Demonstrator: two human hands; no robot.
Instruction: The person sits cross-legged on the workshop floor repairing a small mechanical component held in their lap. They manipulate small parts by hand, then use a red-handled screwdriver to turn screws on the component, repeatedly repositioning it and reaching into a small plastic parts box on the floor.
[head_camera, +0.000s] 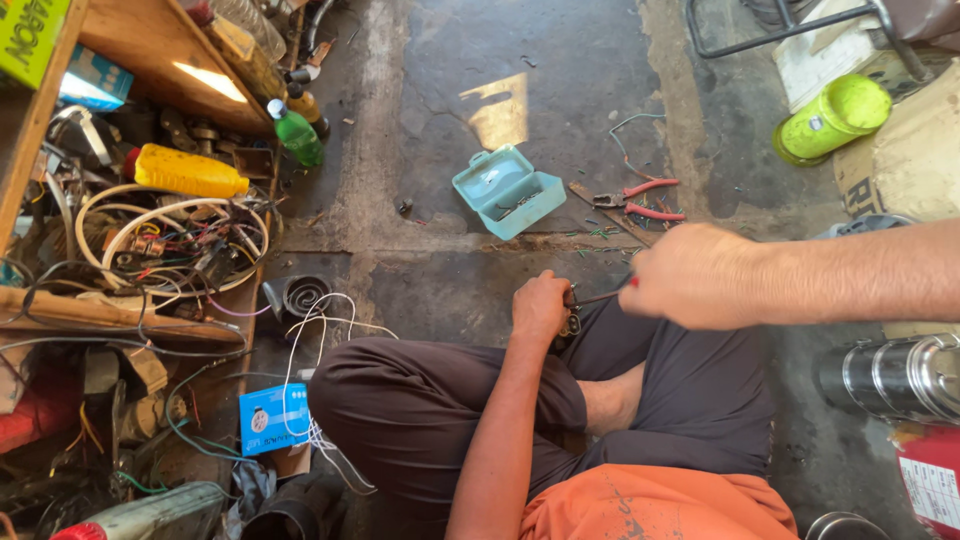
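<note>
I sit cross-legged on a dark concrete floor. My left hand (541, 306) is closed around a small metal part (571, 322) held above my lap. My right hand (688, 276) is closed on a thin tool with a red tip (612, 293) whose end meets that part. Just beyond my hands, red-handled pliers (640, 198) lie on the floor beside an open light-blue plastic box (508, 190), with bits of cut wire scattered around them.
A wooden shelf unit (150, 45) on the left holds tangled wires, a yellow bottle (188, 172) and a green bottle (297, 134). A small blue box (272, 418) lies by my left knee. A lime-green container (834, 118) and a steel flask (895, 376) sit on the right.
</note>
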